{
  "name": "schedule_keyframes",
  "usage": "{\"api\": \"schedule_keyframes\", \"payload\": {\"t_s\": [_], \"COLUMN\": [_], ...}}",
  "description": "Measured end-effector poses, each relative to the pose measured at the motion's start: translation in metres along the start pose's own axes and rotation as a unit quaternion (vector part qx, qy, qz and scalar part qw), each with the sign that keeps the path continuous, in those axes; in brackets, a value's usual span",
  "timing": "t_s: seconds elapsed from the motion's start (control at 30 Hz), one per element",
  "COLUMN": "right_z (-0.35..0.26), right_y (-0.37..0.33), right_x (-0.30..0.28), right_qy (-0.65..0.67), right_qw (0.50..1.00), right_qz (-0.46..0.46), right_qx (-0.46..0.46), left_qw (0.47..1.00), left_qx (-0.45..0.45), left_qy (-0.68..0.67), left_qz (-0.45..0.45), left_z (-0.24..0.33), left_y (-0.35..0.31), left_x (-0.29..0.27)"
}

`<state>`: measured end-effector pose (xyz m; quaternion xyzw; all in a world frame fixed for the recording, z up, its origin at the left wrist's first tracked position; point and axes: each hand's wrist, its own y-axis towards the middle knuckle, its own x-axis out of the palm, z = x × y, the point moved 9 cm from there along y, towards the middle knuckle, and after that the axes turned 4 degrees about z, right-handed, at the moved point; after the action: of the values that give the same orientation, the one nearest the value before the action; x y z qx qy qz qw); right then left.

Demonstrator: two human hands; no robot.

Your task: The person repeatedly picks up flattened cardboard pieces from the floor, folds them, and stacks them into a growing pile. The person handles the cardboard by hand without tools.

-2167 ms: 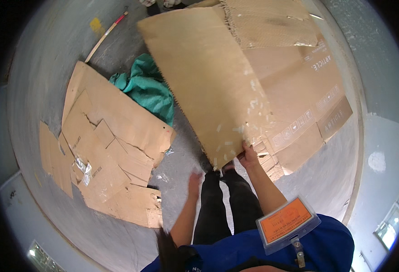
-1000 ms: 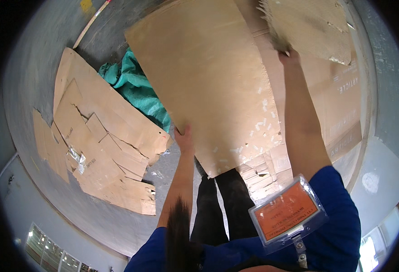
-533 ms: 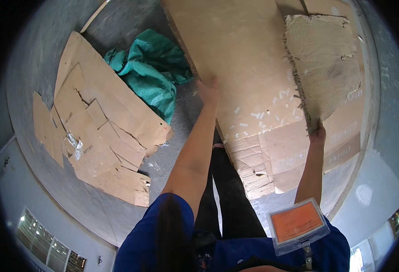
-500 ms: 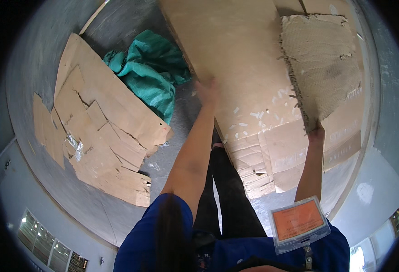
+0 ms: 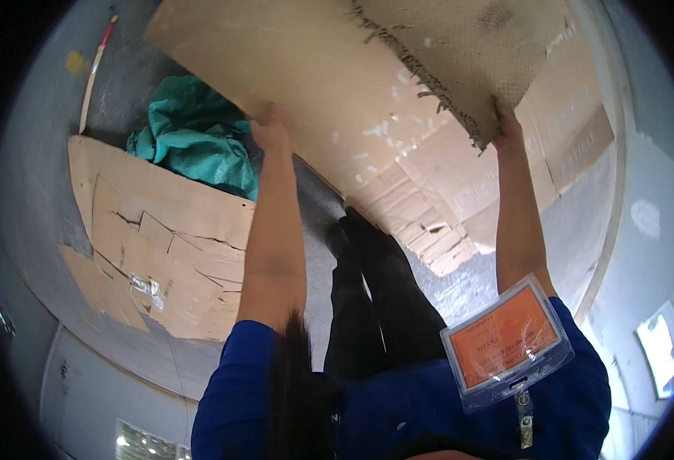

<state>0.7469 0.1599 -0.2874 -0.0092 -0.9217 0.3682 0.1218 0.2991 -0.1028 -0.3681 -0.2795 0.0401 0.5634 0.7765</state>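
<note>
My left hand [image 5: 272, 132] is at the left edge of a large plain brown cardboard sheet [image 5: 275, 54], its fingers closed over the edge and slightly blurred. My right hand [image 5: 508, 129] grips the near corner of a brown, mesh-textured sheet [image 5: 467, 46] with a ragged, frayed edge. This textured sheet overlies part of the cardboard, and its far end runs out of view. Small white scraps [image 5: 379, 129] are scattered over the plain sheet between my hands.
Crumpled green woven plastic sheeting [image 5: 191, 138] lies on the grey floor left of my left hand. Torn, patched cardboard [image 5: 168, 253] lies nearer on the left. More cardboard [image 5: 559, 138] is at the right, by the wall. A thin red-tipped strip [image 5: 95, 73] stands out far left.
My view has turned and shifted. My right hand, holding the textured sheet's corner, has moved away from me and left across the cardboard. My left hand stays at the plain sheet's edge.
</note>
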Motion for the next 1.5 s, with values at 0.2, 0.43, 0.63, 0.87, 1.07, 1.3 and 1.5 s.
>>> {"api": "schedule_keyframes", "payload": {"t_s": [0.2, 0.43, 0.63, 0.87, 1.07, 1.3, 1.5], "right_z": [0.026, 0.034, 0.097, 0.222, 0.296, 0.325, 0.348], "right_y": [-0.081, -0.194, -0.249, -0.224, -0.203, -0.198, -0.197], "right_x": [-0.093, -0.227, -0.324, -0.371, -0.380, -0.439, -0.461], "right_qy": [-0.046, -0.032, 0.004, -0.095, -0.172, -0.095, -0.072], "right_qw": [0.998, 0.999, 0.996, 0.984, 0.952, 0.910, 0.900], "right_qz": [-0.039, 0.034, 0.083, 0.152, 0.230, 0.387, 0.416], "right_qx": [0.009, -0.028, -0.015, 0.000, 0.104, 0.113, 0.109], "left_qw": [0.995, 0.988, 0.929, 0.761, 0.781, 0.761, 0.734], "left_qx": [-0.011, 0.022, 0.088, 0.053, 0.123, 0.121, 0.113], "left_qy": [-0.068, 0.140, 0.254, 0.457, 0.460, 0.492, 0.517], "left_qz": [-0.067, -0.061, -0.254, -0.457, -0.403, -0.406, -0.425], "left_z": [0.016, 0.006, -0.068, -0.157, -0.159, -0.161, -0.161], "left_y": [-0.008, -0.086, -0.238, -0.437, -0.472, -0.481, -0.455], "left_x": [-0.002, -0.051, -0.095, -0.210, -0.216, -0.212, -0.196]}}
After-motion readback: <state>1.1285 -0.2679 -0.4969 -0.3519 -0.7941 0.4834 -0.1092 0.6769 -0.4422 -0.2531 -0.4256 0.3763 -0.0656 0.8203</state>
